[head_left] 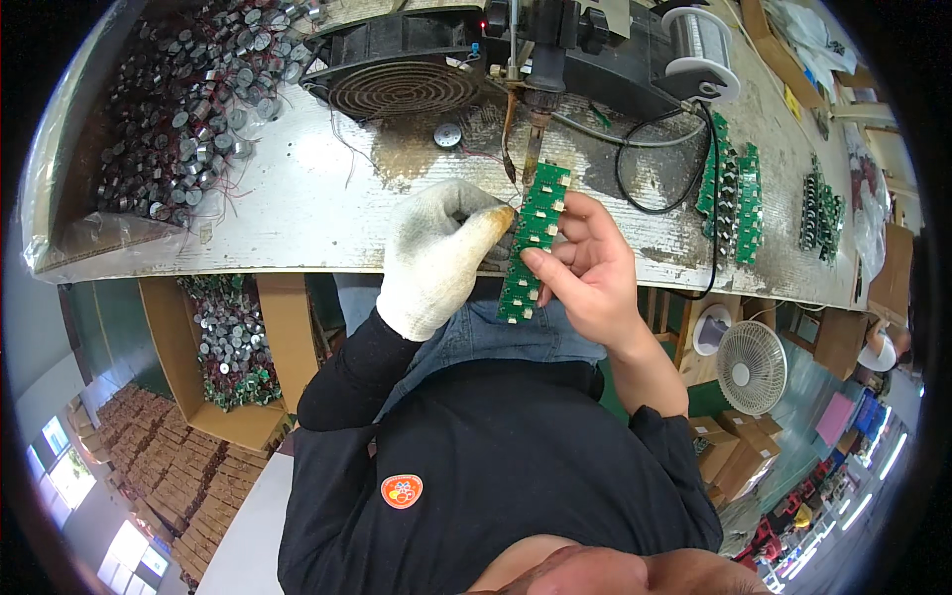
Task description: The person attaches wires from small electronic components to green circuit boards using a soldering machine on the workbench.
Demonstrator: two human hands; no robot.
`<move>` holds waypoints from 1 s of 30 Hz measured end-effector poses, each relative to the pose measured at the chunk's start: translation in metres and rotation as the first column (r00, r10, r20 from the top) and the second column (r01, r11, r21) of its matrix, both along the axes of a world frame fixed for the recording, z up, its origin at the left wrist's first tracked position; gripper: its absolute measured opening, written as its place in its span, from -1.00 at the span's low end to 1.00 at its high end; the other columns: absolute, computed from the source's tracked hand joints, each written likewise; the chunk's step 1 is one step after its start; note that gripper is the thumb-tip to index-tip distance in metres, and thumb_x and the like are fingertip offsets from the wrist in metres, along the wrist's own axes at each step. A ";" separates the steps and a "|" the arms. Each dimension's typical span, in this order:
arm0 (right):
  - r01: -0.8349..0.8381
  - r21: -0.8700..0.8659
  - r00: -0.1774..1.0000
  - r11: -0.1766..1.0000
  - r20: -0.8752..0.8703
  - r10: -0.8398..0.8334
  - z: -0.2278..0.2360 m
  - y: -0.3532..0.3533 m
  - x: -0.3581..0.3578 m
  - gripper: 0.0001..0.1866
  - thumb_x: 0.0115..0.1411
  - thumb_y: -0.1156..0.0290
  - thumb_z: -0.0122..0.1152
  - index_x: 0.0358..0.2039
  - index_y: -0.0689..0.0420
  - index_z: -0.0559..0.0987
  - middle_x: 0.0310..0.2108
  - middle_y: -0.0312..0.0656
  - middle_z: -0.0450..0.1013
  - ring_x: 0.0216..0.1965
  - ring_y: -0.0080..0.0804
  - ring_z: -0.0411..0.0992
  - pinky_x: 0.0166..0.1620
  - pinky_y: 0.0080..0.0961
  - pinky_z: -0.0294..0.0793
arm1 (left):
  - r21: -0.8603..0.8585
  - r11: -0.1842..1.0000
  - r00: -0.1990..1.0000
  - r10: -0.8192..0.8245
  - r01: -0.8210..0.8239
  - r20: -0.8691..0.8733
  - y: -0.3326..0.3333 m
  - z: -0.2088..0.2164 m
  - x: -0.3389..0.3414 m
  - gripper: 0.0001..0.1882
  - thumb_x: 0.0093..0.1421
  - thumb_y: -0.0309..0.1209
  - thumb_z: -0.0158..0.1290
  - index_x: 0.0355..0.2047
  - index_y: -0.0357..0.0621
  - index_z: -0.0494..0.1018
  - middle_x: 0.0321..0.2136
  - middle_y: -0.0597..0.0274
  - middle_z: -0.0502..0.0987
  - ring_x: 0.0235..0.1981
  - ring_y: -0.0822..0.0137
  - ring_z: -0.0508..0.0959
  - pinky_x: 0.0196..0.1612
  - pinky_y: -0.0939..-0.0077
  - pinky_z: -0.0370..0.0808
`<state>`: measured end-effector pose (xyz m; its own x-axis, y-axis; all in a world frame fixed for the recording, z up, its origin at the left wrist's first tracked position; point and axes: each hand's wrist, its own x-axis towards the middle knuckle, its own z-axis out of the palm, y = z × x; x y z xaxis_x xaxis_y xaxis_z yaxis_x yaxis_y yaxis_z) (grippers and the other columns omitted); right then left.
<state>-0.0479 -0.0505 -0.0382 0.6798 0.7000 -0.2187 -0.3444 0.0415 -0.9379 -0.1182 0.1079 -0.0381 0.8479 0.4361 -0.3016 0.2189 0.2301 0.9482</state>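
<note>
My right hand point(592, 273), bare, grips a long green circuit board strip point(538, 230) between thumb and fingers. Small white connectors sit in a row along the strip, which is held tilted over the table's front edge. Its far end is just under the tip of an upright soldering iron point(535, 144). On my left hand point(436, 253) is a white knitted glove with a brown-stained thumb. Its fingers are pinched together beside the strip's left edge, and what they hold is hidden. Thin wire ends point(516, 195) show just above the fingertips.
At the left, a bin holds many small round metal motors point(188, 119) with red wires. One loose round part point(447, 135) lies near a black fan point(405, 87). A solder wire spool point(700, 45) stands at the back right. More green board strips point(749, 203) lie beyond a black cable point(635, 198).
</note>
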 end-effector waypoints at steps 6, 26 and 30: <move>0.005 0.005 1.000 1.000 -0.010 -0.005 -0.002 -0.001 -0.002 -0.49 0.15 0.65 0.13 0.08 0.31 0.17 -0.22 -0.13 0.43 -0.47 -0.62 0.46 -0.53 -0.72 0.42 | 0.006 1.000 1.000 -0.011 0.010 0.008 0.001 0.001 -0.001 -0.83 0.08 -0.45 0.10 -0.45 -0.37 0.52 -0.58 0.24 0.51 -0.54 0.51 0.45 -0.46 0.58 0.37; 0.009 0.003 1.000 1.000 0.003 -0.009 -0.004 -0.001 -0.003 -0.51 0.15 0.66 0.13 0.06 0.31 0.18 -0.26 -0.17 0.43 -0.48 -0.64 0.44 -0.53 -0.74 0.40 | 0.037 0.999 1.000 -0.015 0.016 -0.021 0.000 0.005 -0.002 -0.83 0.08 -0.45 0.10 -0.46 -0.38 0.51 -0.57 0.22 0.52 -0.52 0.52 0.46 -0.44 0.59 0.39; -0.003 0.023 1.000 1.000 -0.026 0.004 -0.005 0.002 -0.005 -0.49 0.15 0.66 0.14 0.08 0.31 0.17 -0.25 -0.15 0.43 -0.46 -0.62 0.44 -0.53 -0.72 0.40 | 0.015 1.000 1.000 -0.012 0.012 -0.019 0.003 0.003 -0.008 -0.81 0.11 -0.42 0.11 -0.43 -0.36 0.51 -0.56 0.22 0.52 -0.50 0.52 0.47 -0.42 0.59 0.41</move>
